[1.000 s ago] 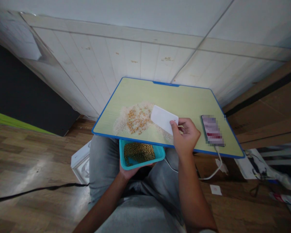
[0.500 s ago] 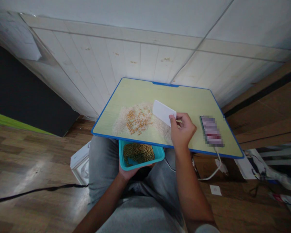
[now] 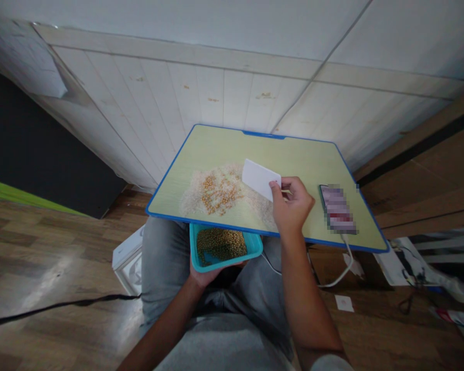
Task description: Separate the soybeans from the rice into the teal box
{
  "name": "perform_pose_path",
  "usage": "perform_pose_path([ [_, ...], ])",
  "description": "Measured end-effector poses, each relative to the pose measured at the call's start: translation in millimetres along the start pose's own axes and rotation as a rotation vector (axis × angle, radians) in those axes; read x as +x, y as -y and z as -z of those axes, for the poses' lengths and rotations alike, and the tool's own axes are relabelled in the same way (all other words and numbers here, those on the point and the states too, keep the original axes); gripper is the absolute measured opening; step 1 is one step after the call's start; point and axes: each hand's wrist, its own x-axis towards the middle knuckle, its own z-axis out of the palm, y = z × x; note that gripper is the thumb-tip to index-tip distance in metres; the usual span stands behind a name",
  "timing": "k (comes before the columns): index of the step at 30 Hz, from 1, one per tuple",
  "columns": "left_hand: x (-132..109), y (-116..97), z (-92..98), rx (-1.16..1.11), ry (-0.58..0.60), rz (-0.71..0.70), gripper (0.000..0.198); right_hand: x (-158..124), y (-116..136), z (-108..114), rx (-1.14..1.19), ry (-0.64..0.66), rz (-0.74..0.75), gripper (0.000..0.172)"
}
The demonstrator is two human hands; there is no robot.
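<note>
Pinched between the thumb and fingers of my right hand (image 3: pixel 293 203) is a white card (image 3: pixel 260 176), tilted above the table. Under it and to its left, white rice grains (image 3: pixel 193 193) are spread over the yellow table top (image 3: pixel 294 159). Yellow soybeans (image 3: pixel 218 196) lie mixed in the middle of the rice. My left hand (image 3: pixel 204 275) holds a turquoise plastic basket (image 3: pixel 257 246) from below, just under the table's front edge. Inside the basket is a heap of soybeans (image 3: pixel 226 243). Most of the left fingers are hidden beneath the basket.
A phone (image 3: pixel 338 208), partly pixelated, lies on the right of the table with a white cable (image 3: pixel 348 263) running off the blue front edge. The panelled wall (image 3: pixel 212 93) stands behind. A white box (image 3: pixel 129 257) is on the floor at left.
Almost nothing differs. The card and my right hand have shifted very slightly; my left hand and the basket stay in place.
</note>
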Motion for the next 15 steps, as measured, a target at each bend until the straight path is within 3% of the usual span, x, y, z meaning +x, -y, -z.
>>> perform_pose_path([
  [4, -0.4, 0.2, 0.7, -0.038, 0.033, 0.002, 0.055, -0.4, 3.4, 1.8, 0.014, 0.060, 0.017, 0.018],
  [11, -5.8, -1.6, -8.8, -0.010, 0.048, 0.039, 0.053, 2.2, 4.3, 2.6, 0.022, 0.011, 0.004, 0.018],
  [15, -8.0, -1.5, -13.4, 0.042, 0.093, 0.036, 0.055, 4.8, 5.0, 2.5, 0.015, 0.055, -0.020, 0.017],
])
